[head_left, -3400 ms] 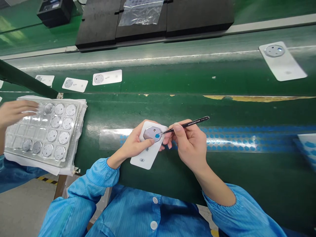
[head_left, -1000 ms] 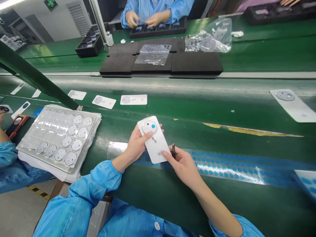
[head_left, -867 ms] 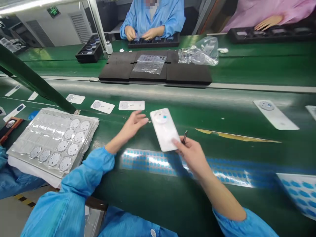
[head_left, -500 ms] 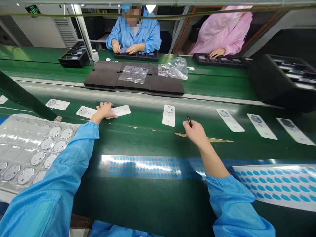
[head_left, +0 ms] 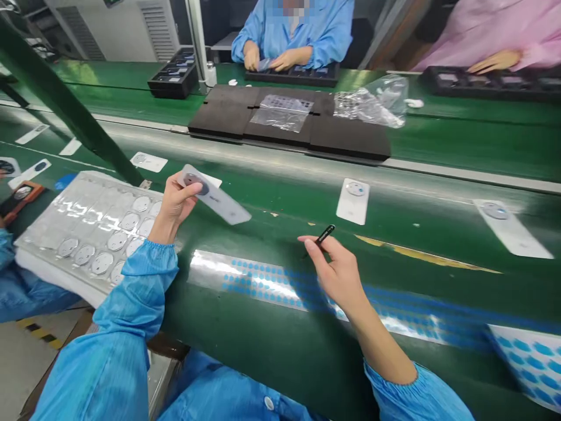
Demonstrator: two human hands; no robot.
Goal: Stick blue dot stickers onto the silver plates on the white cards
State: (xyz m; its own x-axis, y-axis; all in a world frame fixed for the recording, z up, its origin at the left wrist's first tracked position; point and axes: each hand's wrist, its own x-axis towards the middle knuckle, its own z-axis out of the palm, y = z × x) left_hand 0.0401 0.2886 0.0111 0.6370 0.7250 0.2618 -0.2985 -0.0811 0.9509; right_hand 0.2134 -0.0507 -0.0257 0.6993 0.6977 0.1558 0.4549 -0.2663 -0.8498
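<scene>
My left hand (head_left: pixel 172 204) pinches a white phone back cover (head_left: pixel 225 206) by the end with the round camera ring, tilted above the green belt (head_left: pixel 258 339). Part of a second white cover (head_left: pixel 213 180) shows behind it. Closed around slim black tweezers (head_left: pixel 325 234) with white lettering, my right hand (head_left: pixel 339 270) hovers over the belt; the tips are hard to make out. Below my hands lies a clear strip of small blue dot stickers (head_left: pixel 263 285). A white cover with a blue dot on its ring (head_left: pixel 353 204) lies beyond my right hand.
A clear plastic tray of round discs (head_left: pixel 87 199) is at left, under a slanted green post (head_left: pixel 83 123). Black foam blocks (head_left: pixel 219 120) with plastic bags stand ahead. A blue sticker sheet (head_left: pixel 534 362) lies at right. Two co-workers sit across; another's sleeve (head_left: pixel 21 286) is at left.
My left hand has picked up a phone back cover from the belt and tilted it up. The view has turned left; my right hand still grips the tweezers.
</scene>
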